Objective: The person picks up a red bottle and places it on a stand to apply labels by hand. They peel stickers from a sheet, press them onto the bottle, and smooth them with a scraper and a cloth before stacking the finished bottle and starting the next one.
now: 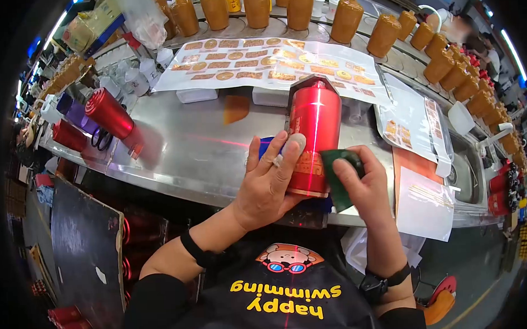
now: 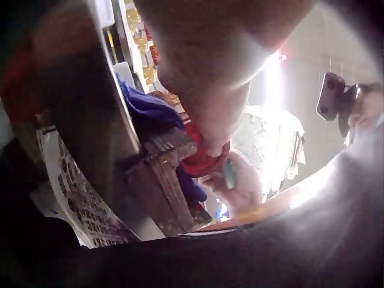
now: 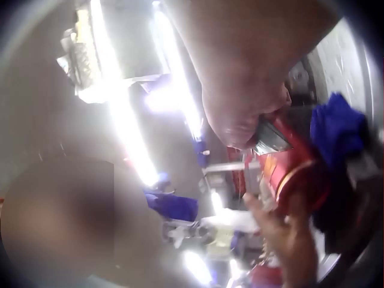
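Note:
A glossy red bottle (image 1: 317, 128) lies tilted over the front edge of the steel table, its far end in a dark holder and gold print near its base. My left hand (image 1: 270, 184) rests along its left side, fingers extended, with wraps on some fingertips. The right hand (image 1: 366, 184) pinches a dark green flat scraper (image 1: 339, 176) against the bottle's right side near the base. In the right wrist view the scraper (image 3: 271, 138) touches the bottle (image 3: 294, 162) beside the print. A blue cloth (image 1: 265, 146) is partly hidden behind the left hand.
Printed sheets (image 1: 213, 67) of gold labels cover the table's back. More red bottles (image 1: 108, 113) stand at the left. A tray (image 1: 410, 121) with label sheets and a white sheet (image 1: 424, 202) lie at the right, beside a sink (image 1: 466, 172). Brown-gold jars (image 1: 300, 9) line the conveyor behind.

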Available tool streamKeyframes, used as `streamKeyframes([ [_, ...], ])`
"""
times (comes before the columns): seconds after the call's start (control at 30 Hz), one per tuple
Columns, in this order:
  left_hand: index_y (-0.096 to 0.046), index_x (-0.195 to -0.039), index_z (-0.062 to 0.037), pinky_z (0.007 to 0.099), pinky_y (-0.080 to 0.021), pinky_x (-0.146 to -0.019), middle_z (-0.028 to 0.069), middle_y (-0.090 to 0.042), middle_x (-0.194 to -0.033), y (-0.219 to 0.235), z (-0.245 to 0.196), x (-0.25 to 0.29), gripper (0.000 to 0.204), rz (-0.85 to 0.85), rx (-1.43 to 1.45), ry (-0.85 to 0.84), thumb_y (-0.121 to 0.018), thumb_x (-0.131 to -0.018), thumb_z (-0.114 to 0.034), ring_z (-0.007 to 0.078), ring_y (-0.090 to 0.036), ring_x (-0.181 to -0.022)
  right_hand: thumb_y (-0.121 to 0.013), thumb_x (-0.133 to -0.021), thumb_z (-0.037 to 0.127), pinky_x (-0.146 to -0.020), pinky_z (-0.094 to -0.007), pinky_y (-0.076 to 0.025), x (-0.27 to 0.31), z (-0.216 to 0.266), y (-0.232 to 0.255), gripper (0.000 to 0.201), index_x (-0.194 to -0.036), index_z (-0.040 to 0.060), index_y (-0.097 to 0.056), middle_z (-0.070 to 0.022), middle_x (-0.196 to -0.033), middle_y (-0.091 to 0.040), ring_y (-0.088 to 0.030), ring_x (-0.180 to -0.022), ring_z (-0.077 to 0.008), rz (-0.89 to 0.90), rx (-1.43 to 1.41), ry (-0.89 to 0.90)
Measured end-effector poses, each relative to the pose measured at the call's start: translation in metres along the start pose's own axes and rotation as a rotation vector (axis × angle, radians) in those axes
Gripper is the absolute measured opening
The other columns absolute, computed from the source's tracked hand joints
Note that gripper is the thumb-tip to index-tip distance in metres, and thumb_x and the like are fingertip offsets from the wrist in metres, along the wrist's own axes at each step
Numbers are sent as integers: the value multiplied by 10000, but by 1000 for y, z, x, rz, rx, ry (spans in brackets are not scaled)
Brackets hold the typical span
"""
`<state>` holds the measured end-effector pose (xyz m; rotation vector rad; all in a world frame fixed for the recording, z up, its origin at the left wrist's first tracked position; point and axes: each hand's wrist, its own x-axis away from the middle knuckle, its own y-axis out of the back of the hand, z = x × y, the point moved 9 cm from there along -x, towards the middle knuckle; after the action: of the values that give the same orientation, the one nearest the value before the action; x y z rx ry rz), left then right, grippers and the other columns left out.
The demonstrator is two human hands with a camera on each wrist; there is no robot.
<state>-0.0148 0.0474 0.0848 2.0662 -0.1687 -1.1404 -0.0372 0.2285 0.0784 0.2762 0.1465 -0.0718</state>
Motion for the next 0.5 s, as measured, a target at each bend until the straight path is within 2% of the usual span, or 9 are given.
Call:
streamKeyframes([
  [0.03, -314, -1472, 53, 584, -100, -1169, 225, -525, -1390, -1, 0, -1, 887, 11, -27, -24, -769, -784, -273, 386, -402, -1383, -681, -895, 124, -633, -248, -464, -2, 1, 15, 164, -967, 7, -594, -34, -775, -625, -562, -708, -83, -82, 92, 18],
  [0.07, -347, -1463, 15, 565, -99, -1175, 182, -531, -1396, 0, -2, -3, 842, 29, -53, -62, -763, -789, -272, 356, -401, -1388, -676, -901, 120, -644, -241, -462, -2, 2, 29, 156, -970, 8, -591, -29, -783, -625, -559, -726, -75, -162, 185, 33],
  [0.1, -380, -1454, -23, 546, -97, -1180, 139, -537, -1402, 1, -6, -5, 799, 50, -77, -98, -756, -794, -271, 326, -401, -1393, -665, -918, 115, -647, -225, -457, 1, -8, 28, 143, -972, 10, -584, -13, -794, -620, -547, -733, -55, -131, -71, -74],
  [0.13, -413, -1445, -61, 527, -96, -1186, 96, -542, -1408, 0, -9, -5, 757, 73, -101, -129, -749, -800, -270, 296, -401, -1398, -665, -921, 114, -640, -221, -457, 4, -12, 23, 143, -973, 10, -582, -10, -795, -619, -545, -726, -51, -116, -159, -94],
  [0.2, -495, -1385, -129, 521, -79, -1198, 39, -636, -1286, -3, -12, -5, 594, 54, -101, -174, -695, -835, -229, 261, -449, -1365, -664, -927, 113, -626, -214, -457, 8, -17, 12, 141, -975, 12, -579, -4, -798, -617, -540, -713, -41, -82, -335, -127],
  [0.33, -570, -1312, -146, 527, -68, -1205, 5, -680, -1193, 2, -18, -2, 452, 31, -93, -241, -632, -865, -167, 239, -505, -1313, -677, -917, 117, -631, -217, -461, 3, -16, 10, 150, -973, 15, -581, -11, -817, -620, -548, -731, -45, -36, -261, -166],
  [0.4, -574, -1305, -137, 525, -73, -1206, 13, -670, -1205, 4, -14, 9, 468, -24, -72, -216, -657, -845, -172, 252, -501, -1312, -682, -907, 119, -637, -232, -471, 0, 6, 3, 157, -974, 17, -583, -13, -817, -625, -562, -739, -56, 9, -184, -125],
  [0.43, -485, -1389, -88, 547, -98, -1190, 71, -627, -1266, 5, -3, 12, 638, -30, -13, -86, -715, -817, -253, 300, -475, -1316, -684, -902, 120, -640, -240, -476, -2, 14, -3, 161, -975, 18, -585, -14, -818, -627, -569, -743, -61, 29, -149, -108],
  [0.5, -397, -1441, -49, 577, -106, -1170, 110, -592, -1305, 2, 15, 13, 784, -79, 81, 140, -750, -791, -310, 332, -452, -1321, -688, -878, 126, -636, -306, -505, -8, 38, -24, 180, -975, 13, -587, -92, -779, -658, -638, -695, -140, 81, 149, 126],
])
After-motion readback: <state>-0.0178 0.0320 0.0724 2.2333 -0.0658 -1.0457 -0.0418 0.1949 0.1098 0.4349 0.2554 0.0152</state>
